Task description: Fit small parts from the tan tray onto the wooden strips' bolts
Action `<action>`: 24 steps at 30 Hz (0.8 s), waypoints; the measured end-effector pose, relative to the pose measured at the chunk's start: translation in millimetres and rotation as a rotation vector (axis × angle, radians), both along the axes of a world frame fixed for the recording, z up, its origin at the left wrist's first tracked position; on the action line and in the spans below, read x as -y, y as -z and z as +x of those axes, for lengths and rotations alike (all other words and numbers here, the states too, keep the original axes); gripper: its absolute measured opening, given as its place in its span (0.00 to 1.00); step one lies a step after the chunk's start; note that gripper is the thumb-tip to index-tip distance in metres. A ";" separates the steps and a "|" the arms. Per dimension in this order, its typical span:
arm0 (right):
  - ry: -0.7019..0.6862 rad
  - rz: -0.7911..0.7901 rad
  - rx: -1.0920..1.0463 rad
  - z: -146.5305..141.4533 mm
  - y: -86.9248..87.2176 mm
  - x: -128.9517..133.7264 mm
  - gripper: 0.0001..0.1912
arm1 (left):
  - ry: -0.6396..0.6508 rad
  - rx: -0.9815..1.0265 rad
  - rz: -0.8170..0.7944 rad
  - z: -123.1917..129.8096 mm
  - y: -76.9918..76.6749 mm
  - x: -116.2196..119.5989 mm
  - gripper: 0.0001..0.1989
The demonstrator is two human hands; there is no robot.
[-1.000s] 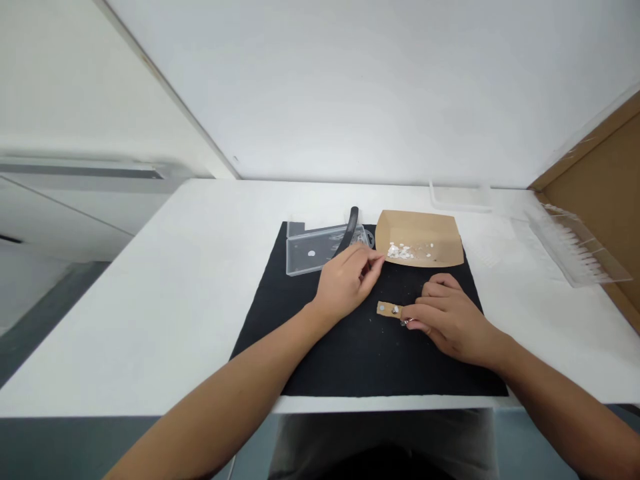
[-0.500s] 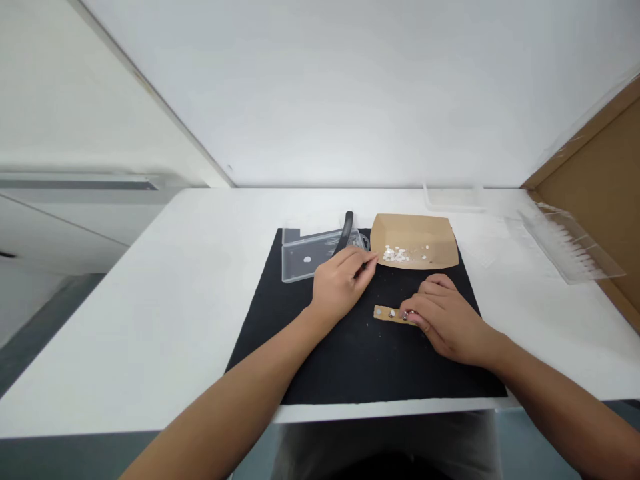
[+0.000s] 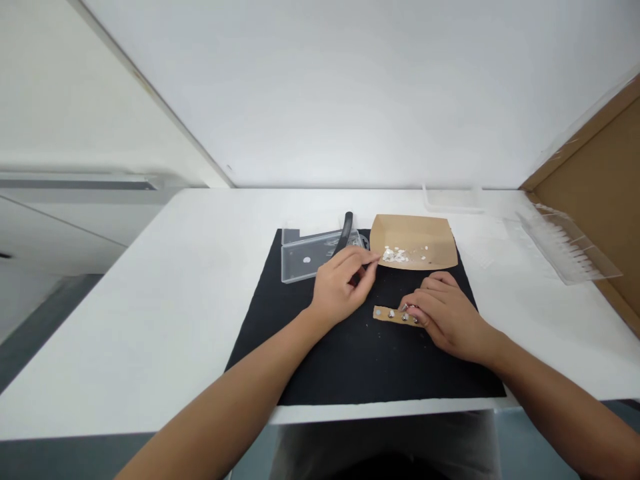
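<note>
A small brown strip [image 3: 387, 313] with several metal studs lies on the black mat [image 3: 350, 347]. My right hand [image 3: 443, 315] rests on the strip's right end, fingertips pressing on it. My left hand [image 3: 340, 283] hovers to the left of the strip, fingers curled with thumb and forefinger pinched together; whether something tiny sits between them is too small to tell. Behind both hands stands a brown paper tray [image 3: 435, 235] with several small white bits [image 3: 397, 253] inside.
A clear plastic box [image 3: 305, 257] and a black-handled tool [image 3: 345, 230] lie at the mat's far left. A clear tray [image 3: 570, 250] sits at the right by a brown board [image 3: 600, 180]. Another clear piece [image 3: 453, 199] is near the wall. The white table [image 3: 150, 313] ends close to me.
The view has tilted slightly. My right hand has slid a little left along the strip, and my left hand's fingers have curled tighter near the paper tray.
</note>
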State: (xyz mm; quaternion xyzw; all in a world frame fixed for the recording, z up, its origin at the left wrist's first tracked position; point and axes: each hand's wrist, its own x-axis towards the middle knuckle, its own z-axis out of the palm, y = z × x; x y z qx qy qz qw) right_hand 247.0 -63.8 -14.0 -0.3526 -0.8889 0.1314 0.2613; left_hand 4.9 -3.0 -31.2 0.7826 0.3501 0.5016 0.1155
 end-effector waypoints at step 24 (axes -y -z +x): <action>-0.131 -0.185 -0.085 2.5 6.3 -2.8 0.19 | 0.548 0.072 -0.173 4.4 -8.1 27.7 0.12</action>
